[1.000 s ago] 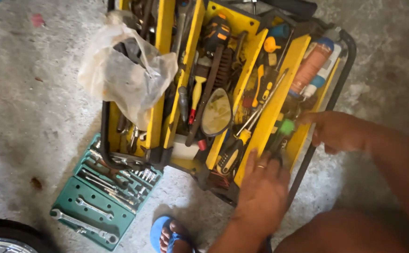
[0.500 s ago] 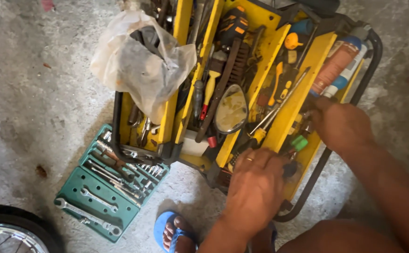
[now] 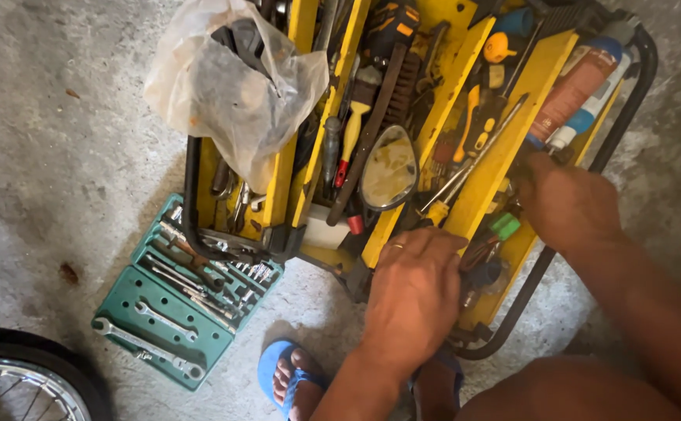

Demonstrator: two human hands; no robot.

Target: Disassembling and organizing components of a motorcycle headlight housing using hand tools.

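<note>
An open yellow toolbox (image 3: 504, 148) with fold-out trays stands on the concrete floor, packed with screwdrivers, pliers and a small mirror (image 3: 388, 167). My left hand (image 3: 414, 292), a ring on one finger, lies palm down over the near end of the right-hand tray, fingers bent into the tools. My right hand (image 3: 568, 204) reaches into the same tray farther right, just below a brown spray can (image 3: 573, 90) and beside a green cap (image 3: 505, 226). What lies under either hand's fingers is hidden.
A clear plastic bag (image 3: 231, 93) holding dark parts sits on the toolbox's left tray. A green wrench set case (image 3: 173, 312) lies open on the floor at lower left. A spoked wheel (image 3: 21, 382) shows in the bottom left corner. My foot in a blue sandal (image 3: 286, 374) is near the box.
The view has drifted a little, so the toolbox sits higher and larger in frame. My left hand has slid slightly farther into the right tray. My right hand stays in the same spot.
</note>
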